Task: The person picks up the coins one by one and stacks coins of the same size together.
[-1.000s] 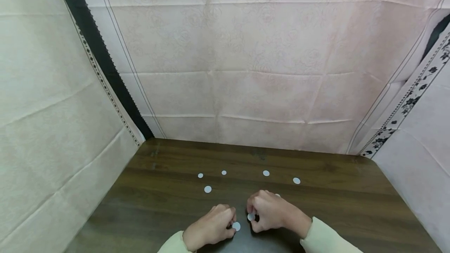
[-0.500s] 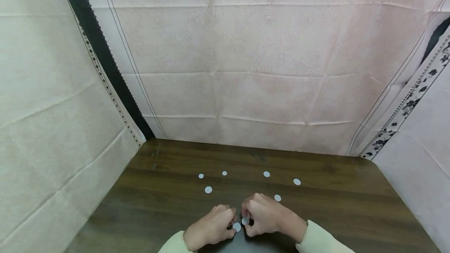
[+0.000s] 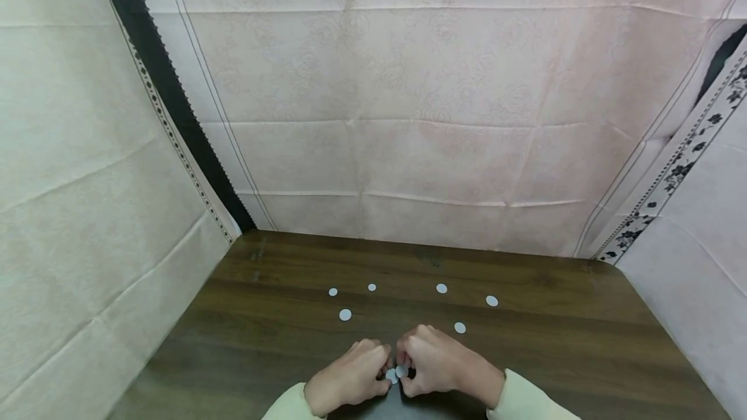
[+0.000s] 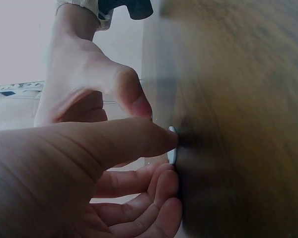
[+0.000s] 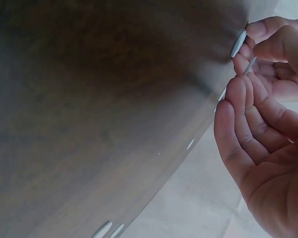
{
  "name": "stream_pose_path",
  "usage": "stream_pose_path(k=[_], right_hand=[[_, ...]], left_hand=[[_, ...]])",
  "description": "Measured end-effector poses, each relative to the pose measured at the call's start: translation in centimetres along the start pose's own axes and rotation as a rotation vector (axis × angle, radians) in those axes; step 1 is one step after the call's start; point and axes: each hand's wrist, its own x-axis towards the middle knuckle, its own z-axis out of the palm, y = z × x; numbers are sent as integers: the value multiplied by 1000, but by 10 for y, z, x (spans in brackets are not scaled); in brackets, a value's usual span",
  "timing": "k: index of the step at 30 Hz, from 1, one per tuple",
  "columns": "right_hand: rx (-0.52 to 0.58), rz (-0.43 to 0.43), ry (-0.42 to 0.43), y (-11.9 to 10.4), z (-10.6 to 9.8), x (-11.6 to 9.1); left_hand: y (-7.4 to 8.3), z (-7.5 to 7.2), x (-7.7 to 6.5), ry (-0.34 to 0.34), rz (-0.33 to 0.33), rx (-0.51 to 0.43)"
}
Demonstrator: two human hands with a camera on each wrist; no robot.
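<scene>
Near the table's front edge, my left hand [image 3: 351,376] holds a flat white disc [image 3: 390,378] between thumb and fingers. That disc lies at the tabletop, its edge visible in the left wrist view past the thumb [image 4: 161,139]. My right hand [image 3: 440,363] pinches a second white disc [image 3: 402,371] between thumb and fingertips. In the right wrist view this second disc [image 5: 250,66] is tilted and a little above the table, close to the first disc [image 5: 238,43]. The two discs overlap in the head view, with both hands' fingertips nearly meeting.
Several more white discs lie spread over the brown wooden table [image 3: 280,342], among them a small one [image 3: 371,287] at the back, one [image 3: 345,315] at left and one [image 3: 460,328] beyond my right hand. Pale cloth [image 3: 408,148] hangs behind and at both sides.
My right hand has moved left and toward me with its disc, up to the left hand's disc. This uncovered a disc behind it. My left hand has stayed in place.
</scene>
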Motion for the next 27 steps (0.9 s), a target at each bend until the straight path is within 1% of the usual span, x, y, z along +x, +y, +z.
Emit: stream_pose_path(k=[1, 3, 4, 6, 8, 10, 13, 17, 23, 27], right_hand=[[1, 1, -2, 0, 0, 0], [7, 5, -9, -1, 1, 1], [14, 10, -15, -1, 1, 1], [21, 15, -24, -1, 1, 1], [27, 16, -29, -2, 2, 2], [33, 15, -31, -2, 2, 2], [50, 10, -30, -2, 3, 2], [58, -1, -22, -2, 6, 2], [40, -9, 10, -3, 9, 3], [40, -8, 7, -3, 10, 4]], left_hand=[[4, -6, -1, 8, 13, 9], [2, -3, -1, 8, 19, 15], [-5, 5, 0, 17, 32, 29], [-17, 20, 3, 25, 46, 28], [-31, 35, 6, 25, 45, 33], [-39, 43, 8, 16, 30, 22], [-44, 48, 10, 8, 23, 17], [-45, 49, 11, 12, 39, 26], [-43, 48, 11, 0, 5, 33], [-43, 49, 11, -3, -7, 25]])
